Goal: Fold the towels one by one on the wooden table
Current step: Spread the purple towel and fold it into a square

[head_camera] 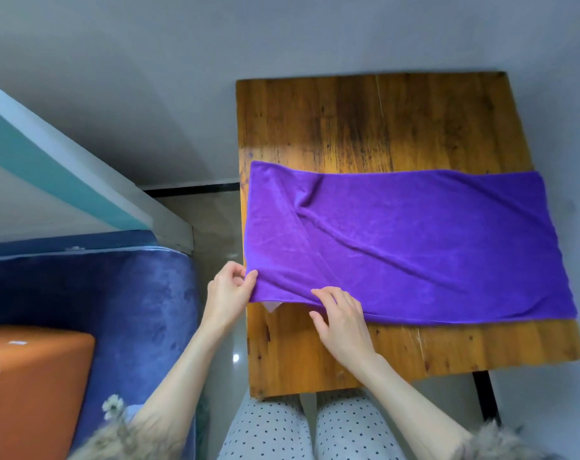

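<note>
A purple towel [411, 247] lies spread across the wooden table [381, 127], folded lengthwise, with a few diagonal wrinkles. Its right end reaches the table's right edge. My left hand [228, 293] pinches the towel's near left corner at the table's left edge, lifting it slightly. My right hand [341, 320] rests on the near edge of the towel a little to the right, fingers curled onto the hem. A small white tag [271, 306] shows under the lifted corner.
A blue velvet sofa [116, 310] stands to the left with an orange box [36, 390] on it. My knees in dotted trousers [301, 429] are under the table's near edge. A black table leg [486, 396] shows at right. Grey wall behind.
</note>
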Available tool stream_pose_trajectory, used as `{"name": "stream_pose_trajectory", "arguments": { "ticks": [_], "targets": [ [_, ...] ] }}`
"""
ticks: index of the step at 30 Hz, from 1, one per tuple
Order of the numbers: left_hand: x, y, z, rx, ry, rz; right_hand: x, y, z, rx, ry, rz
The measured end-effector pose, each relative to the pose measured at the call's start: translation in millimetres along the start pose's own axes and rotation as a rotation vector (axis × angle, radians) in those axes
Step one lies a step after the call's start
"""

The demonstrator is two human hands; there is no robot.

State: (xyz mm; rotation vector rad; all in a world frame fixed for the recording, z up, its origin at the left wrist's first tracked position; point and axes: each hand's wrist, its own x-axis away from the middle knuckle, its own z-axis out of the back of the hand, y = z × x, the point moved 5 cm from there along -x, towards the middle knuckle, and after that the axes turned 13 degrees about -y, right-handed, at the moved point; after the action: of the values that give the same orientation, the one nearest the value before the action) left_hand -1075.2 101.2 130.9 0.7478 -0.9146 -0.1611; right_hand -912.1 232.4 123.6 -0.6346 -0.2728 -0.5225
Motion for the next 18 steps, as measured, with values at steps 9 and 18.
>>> {"name": "stream_pose_trajectory", "arguments": {
  "ticks": [9,18],
  "targets": [
    [-1.1,11.8,-17.9,0.237,-0.232,0.215,-4.1,-31.9,-3.9,0.029,0.015,0.11],
    [-14.4,12.4,-25.3,0.239,-0.327,0.245,-24.1,-40.0,3.5,-0.076,0.205,0.001]
  ]
}}
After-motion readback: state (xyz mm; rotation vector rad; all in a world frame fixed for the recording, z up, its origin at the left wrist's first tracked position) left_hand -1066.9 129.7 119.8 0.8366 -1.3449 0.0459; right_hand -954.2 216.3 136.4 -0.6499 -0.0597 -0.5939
